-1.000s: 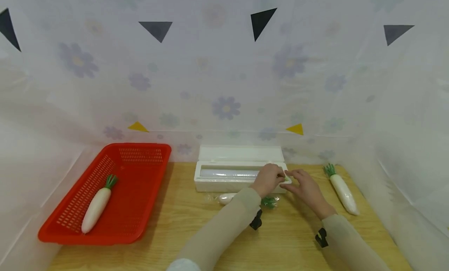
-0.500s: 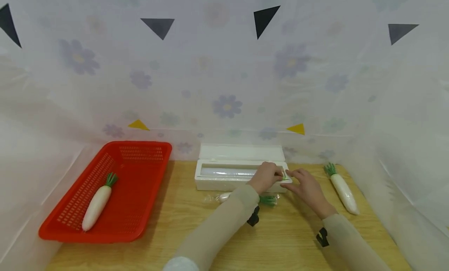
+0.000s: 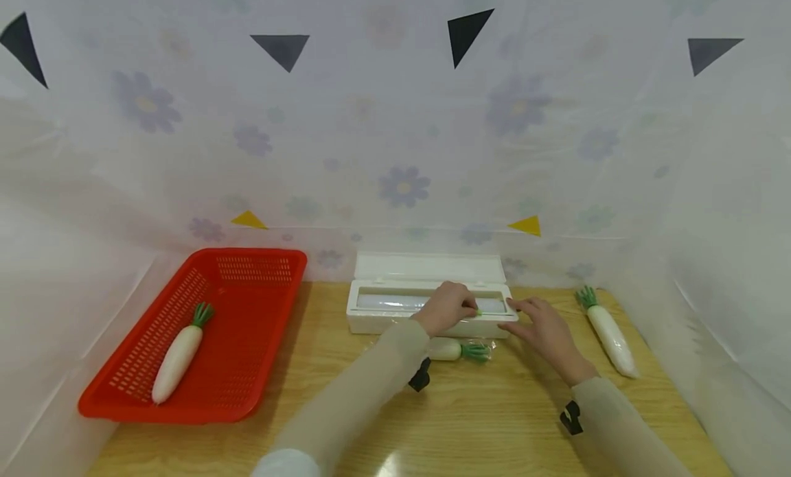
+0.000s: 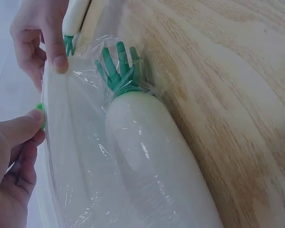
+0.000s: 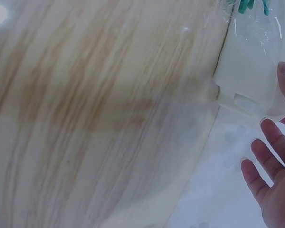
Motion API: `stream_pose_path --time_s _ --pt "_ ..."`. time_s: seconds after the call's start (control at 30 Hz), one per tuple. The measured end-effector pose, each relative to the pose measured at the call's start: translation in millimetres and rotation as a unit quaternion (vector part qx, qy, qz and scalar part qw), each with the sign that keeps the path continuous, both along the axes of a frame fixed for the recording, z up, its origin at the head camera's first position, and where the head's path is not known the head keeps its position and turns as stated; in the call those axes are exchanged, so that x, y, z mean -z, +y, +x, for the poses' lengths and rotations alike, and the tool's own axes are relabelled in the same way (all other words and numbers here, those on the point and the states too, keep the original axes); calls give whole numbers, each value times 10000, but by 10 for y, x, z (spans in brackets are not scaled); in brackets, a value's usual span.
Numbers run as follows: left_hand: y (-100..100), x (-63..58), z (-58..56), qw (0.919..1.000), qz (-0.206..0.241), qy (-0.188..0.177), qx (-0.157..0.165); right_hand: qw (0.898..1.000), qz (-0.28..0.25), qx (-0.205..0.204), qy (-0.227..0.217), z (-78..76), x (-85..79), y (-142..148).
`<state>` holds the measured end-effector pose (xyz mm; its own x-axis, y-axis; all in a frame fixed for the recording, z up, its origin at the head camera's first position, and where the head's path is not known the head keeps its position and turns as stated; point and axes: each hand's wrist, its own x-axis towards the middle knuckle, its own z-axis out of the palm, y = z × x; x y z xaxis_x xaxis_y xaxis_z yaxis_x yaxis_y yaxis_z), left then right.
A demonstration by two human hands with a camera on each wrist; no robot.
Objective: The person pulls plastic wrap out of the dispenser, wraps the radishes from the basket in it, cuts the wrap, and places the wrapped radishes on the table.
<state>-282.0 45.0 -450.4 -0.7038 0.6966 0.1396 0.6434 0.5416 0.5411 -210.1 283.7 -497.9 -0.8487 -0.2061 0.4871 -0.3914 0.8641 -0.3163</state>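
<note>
The white cling film dispenser (image 3: 371,324) sits at the back of the table with its lid raised and a film roll (image 3: 389,301) inside. My left hand (image 3: 446,305) pinches the small green cutter slider (image 4: 40,108) on its front top edge. My right hand (image 3: 546,333) grips the dispenser's right end, thumb at the front and a finger behind; in the right wrist view its other fingers (image 5: 266,159) are spread off the box. A white radish (image 4: 147,152) with green leaves lies before the dispenser under clear film, partly hidden by my left forearm in the head view.
A red basket (image 3: 253,340) stands at the left with one unwrapped white radish (image 3: 178,364) in it. Another radish (image 3: 610,338), shiny as if wrapped, lies near the table's right edge. A patterned white curtain (image 3: 402,120) closes off the back and sides.
My left hand has slid leftward along the dispenser's edge with the green slider, from the right end toward the middle. My right hand has stayed at the right end.
</note>
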Motion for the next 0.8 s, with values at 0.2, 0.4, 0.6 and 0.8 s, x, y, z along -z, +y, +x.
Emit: stream_pose_path --time_s 0.2,0.4,0.6,0.8 --pt "-123 -14 13 10000 1 -80 -57 10000 62 -25 -14 -13 11 -2" --pt "-410 -17 -18 9998 40 -160 -100 9998 54 83 -198 -6 7 29" --pt "-779 16 -67 9997 106 -149 -190 9999 113 0 -58 -6 17 31" --pt "-1072 -41 -65 9991 144 -287 -280 9999 120 -8 -90 4 -4 24"
